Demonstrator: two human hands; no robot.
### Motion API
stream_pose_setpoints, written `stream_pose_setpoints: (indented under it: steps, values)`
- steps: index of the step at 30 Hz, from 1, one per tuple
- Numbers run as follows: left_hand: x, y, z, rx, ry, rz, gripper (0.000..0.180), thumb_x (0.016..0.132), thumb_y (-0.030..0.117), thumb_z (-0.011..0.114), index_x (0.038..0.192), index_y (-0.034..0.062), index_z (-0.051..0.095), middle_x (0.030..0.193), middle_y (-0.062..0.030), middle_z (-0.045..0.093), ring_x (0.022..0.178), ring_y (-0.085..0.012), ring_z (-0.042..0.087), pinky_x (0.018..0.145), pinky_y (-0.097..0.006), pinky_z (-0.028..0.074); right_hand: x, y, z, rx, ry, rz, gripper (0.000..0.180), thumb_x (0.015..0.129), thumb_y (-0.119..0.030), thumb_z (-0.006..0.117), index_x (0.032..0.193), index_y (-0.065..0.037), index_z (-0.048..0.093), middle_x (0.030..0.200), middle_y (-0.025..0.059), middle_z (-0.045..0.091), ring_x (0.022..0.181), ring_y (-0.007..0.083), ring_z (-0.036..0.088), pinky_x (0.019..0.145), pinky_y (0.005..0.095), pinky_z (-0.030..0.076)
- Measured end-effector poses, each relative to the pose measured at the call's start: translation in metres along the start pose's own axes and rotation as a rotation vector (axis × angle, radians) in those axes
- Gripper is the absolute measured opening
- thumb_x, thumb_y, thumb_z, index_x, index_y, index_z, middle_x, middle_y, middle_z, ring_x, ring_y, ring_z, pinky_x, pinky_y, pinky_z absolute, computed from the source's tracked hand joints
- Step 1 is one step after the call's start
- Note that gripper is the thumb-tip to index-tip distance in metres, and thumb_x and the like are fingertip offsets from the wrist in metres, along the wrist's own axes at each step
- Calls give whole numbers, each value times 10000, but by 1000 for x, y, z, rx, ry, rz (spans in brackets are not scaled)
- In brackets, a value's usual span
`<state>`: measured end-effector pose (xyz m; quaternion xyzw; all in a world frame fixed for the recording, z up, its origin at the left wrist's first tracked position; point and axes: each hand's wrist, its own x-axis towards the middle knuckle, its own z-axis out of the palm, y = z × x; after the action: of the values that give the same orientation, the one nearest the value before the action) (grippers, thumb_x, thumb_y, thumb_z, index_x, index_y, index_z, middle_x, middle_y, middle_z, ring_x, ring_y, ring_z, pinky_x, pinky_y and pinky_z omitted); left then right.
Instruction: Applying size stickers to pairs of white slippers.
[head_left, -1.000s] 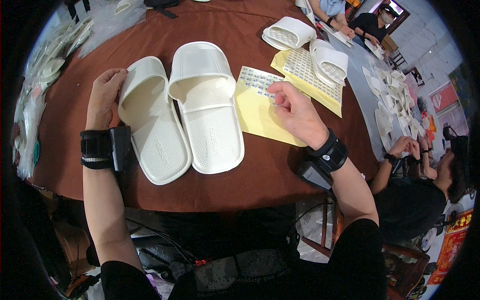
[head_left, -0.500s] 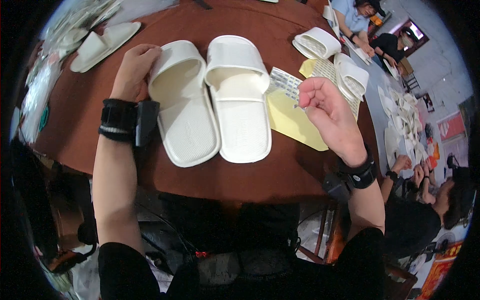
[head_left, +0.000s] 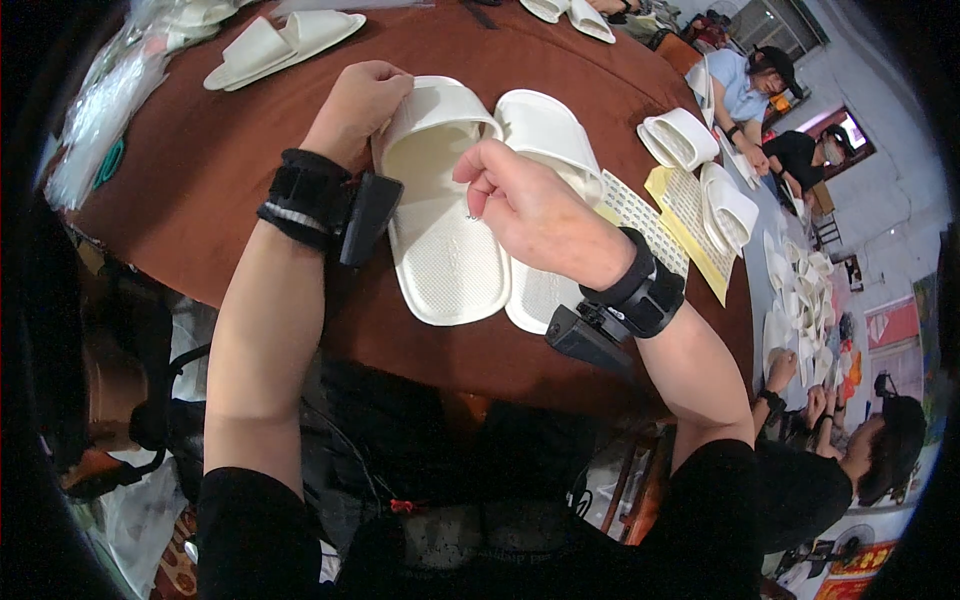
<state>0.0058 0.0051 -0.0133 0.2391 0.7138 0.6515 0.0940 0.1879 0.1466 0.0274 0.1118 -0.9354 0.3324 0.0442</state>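
Two white slippers lie side by side, toe ends away from me. My left hand [head_left: 358, 108] is closed on the outer toe edge of the left slipper [head_left: 450, 270]. Over that slipper's footbed, just behind the strap opening, my right hand [head_left: 540, 215] pinches a small clear sticker [head_left: 471, 215] with dark marks. My right wrist and hand cover much of the right slipper [head_left: 545, 122]. Beside it lies a sheet of small printed stickers [head_left: 650, 225], partly hidden by my wristband.
A yellow-backed sticker sheet [head_left: 708, 255] and two more white slippers [head_left: 680, 138] lie to the right. At the far left are another slipper pair [head_left: 285, 48] and clear plastic bags [head_left: 110, 110]. Co-workers sit along a grey table [head_left: 760, 290] heaped with slippers.
My right hand has moved left from beside the sticker sheet to over the left slipper, carrying the small sticker. My left hand stays at that slipper's toe. The whole view has shifted.
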Motion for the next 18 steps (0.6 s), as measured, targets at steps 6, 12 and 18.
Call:
stream_pose_setpoints:
  steps: [6, 12, 18]
  values:
    - [-3, 8, 1, 119, 42, 13, 301, 831, 211, 601, 989, -44, 625, 803, -47, 609, 685, -110, 530, 607, -268, 446, 7, 7, 10, -43, 11, -1, 234, 804, 24, 402, 1027, 25, 472, 792, 104, 562, 749, 203, 571, 725, 315, 464]
    - [-3, 5, 4, 78, 47, 5, 299, 840, 218, 592, 982, -43, 625, 806, -56, 620, 687, -114, 542, 618, -262, 454, 7, 5, 6, -20, 57, -18, 198, 828, -13, 454, 1021, 18, 486, 827, 198, 620, 822, 354, 612, 740, 421, 475]
    - [-3, 3, 3, 108, 30, 17, 287, 845, 225, 597, 974, -28, 632, 794, -44, 624, 678, -110, 542, 618, -255, 453, 0, 3, 2, 58, 36, 27, 199, 834, -25, 433, 1021, 12, 487, 851, 186, 616, 844, 323, 614, 759, 396, 473]
